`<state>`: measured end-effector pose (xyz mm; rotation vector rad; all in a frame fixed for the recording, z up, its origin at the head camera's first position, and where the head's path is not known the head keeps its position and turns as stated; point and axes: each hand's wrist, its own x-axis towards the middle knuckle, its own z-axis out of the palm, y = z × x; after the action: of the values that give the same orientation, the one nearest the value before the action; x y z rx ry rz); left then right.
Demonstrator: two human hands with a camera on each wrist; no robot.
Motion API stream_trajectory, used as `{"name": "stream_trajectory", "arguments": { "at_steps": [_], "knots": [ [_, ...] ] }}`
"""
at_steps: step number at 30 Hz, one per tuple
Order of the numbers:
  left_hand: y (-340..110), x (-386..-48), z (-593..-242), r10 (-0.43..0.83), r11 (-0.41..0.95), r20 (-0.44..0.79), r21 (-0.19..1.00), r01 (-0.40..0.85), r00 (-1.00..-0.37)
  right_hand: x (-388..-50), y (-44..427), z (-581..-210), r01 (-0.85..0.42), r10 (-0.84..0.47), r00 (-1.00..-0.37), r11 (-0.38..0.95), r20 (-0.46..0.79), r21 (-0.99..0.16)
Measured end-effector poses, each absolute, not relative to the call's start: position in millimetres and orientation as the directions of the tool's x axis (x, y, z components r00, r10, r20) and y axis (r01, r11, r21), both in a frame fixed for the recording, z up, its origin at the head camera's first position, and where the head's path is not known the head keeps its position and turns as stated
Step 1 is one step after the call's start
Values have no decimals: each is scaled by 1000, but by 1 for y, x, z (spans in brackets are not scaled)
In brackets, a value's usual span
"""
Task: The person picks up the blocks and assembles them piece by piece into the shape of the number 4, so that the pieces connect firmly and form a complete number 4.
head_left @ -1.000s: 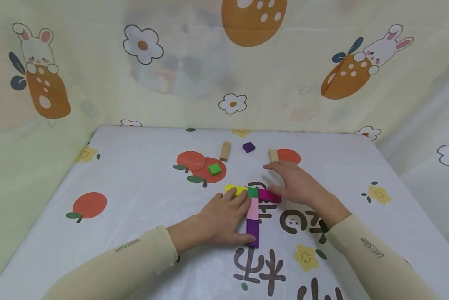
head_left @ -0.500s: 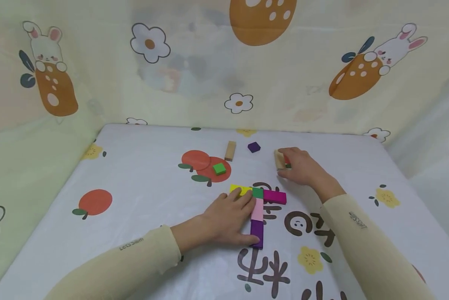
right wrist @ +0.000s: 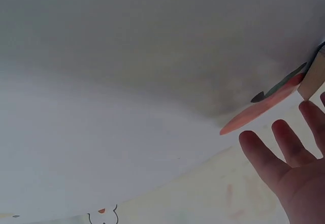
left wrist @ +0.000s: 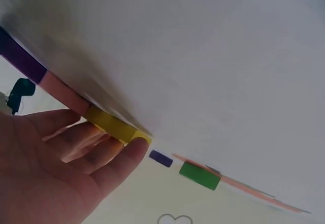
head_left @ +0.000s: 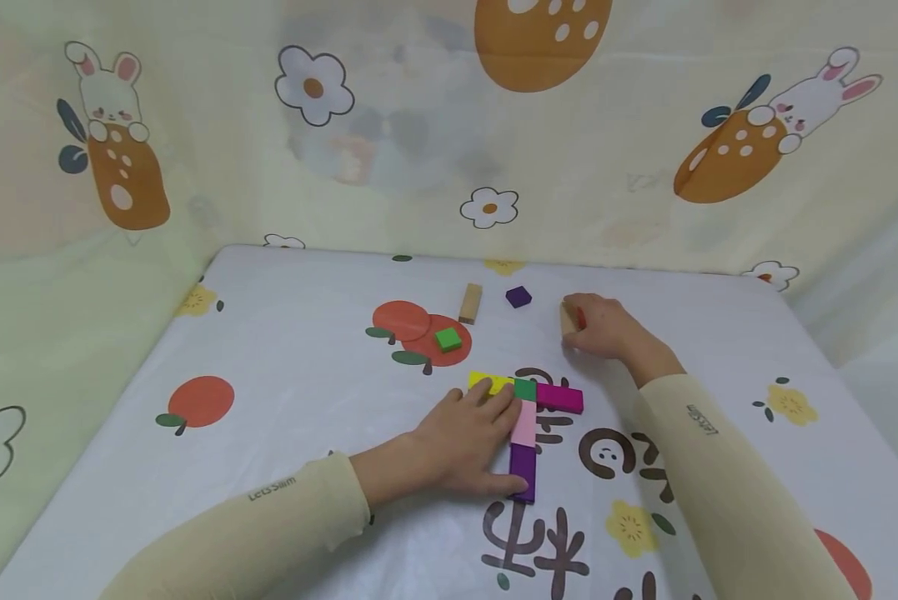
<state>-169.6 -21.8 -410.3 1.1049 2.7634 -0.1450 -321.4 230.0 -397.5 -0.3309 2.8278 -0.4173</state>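
Note:
Laid end to end, a yellow block [head_left: 481, 380], a dark green block [head_left: 525, 389] and a magenta block [head_left: 559, 398] make a row, with a pink block [head_left: 524, 423] and a purple block [head_left: 522, 463] running down from the green one. My left hand [head_left: 464, 442] rests over them, fingertips at the yellow piece and thumb on the purple one. In the left wrist view its fingers lie along the yellow block [left wrist: 111, 124]. Farther back, my right hand [head_left: 608, 327] pinches a wooden block [head_left: 568, 320] between thumb and fingers; the right wrist view shows only part of that block [right wrist: 314, 76].
Behind the joined blocks lie another wooden block [head_left: 470, 303], a small dark purple block [head_left: 519, 297] and a bright green block [head_left: 448, 339]. The white patterned tablecloth [head_left: 306, 333] reaches back to a cream curtain [head_left: 396, 208].
My right hand has moved from beside the magenta block to the wooden block behind it and taken hold of that. My left hand stays on the joined blocks, while the head view has shifted slightly.

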Motion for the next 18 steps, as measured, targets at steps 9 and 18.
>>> {"name": "stream_trajectory", "arguments": {
  "at_steps": [9, 18],
  "knots": [
    [-20, -169, -412, 671, 721, -197, -51, 691, -715, -319, 234, -395, -174, -273, -926, 923, -262, -344],
    [-20, -169, -411, 669, 721, -197, -64, 690, -717, -316, 230, -387, -267, -338, -923, 906, -182, -327]
  ]
}}
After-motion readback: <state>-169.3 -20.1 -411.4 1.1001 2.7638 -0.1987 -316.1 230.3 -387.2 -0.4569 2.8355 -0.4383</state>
